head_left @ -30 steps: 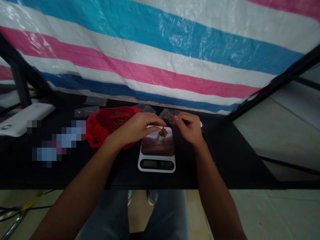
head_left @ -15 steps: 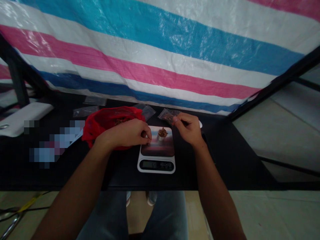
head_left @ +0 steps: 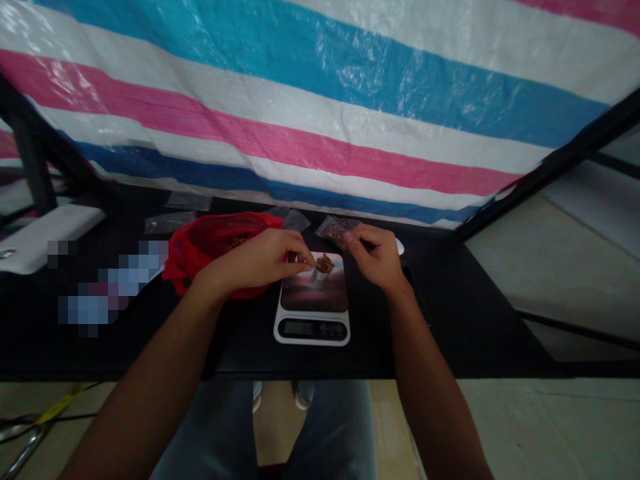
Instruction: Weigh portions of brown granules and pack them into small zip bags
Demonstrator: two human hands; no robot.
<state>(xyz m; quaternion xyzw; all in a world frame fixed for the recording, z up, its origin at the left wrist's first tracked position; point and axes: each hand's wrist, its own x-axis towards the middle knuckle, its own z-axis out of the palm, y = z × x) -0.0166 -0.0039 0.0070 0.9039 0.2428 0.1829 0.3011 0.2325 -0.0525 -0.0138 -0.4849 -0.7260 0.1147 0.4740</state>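
A small metal cup (head_left: 321, 274), heaped with brown dried bits (head_left: 325, 262), stands on the plate of a white kitchen scale (head_left: 313, 298). My left hand (head_left: 267, 257) reaches over from the left, thumb and fingertips pinched together at the cup's left rim; what lies between them is too small to make out. Behind the scale lies a clear zip bag (head_left: 329, 229) with dark reddish-brown contents. The closed fingers of my right hand (head_left: 376, 257) grip its right end, which they partly hide. Under my left wrist is an open red plastic bag (head_left: 187, 250) with more brown bits inside.
Clear flat bags (head_left: 170, 222) lie at the back left of the black table (head_left: 240, 347). A white device (head_left: 55, 233) sits far left, near a blurred-out item (head_left: 115, 287). A striped plastic sheet (head_left: 300, 127) hangs behind, and a white object (head_left: 399, 246) shows beyond my right hand.
My left hand has shifted right and slightly up, from the left part of the scale plate to the cup's rim. My right hand and the zip bag have hardly moved.
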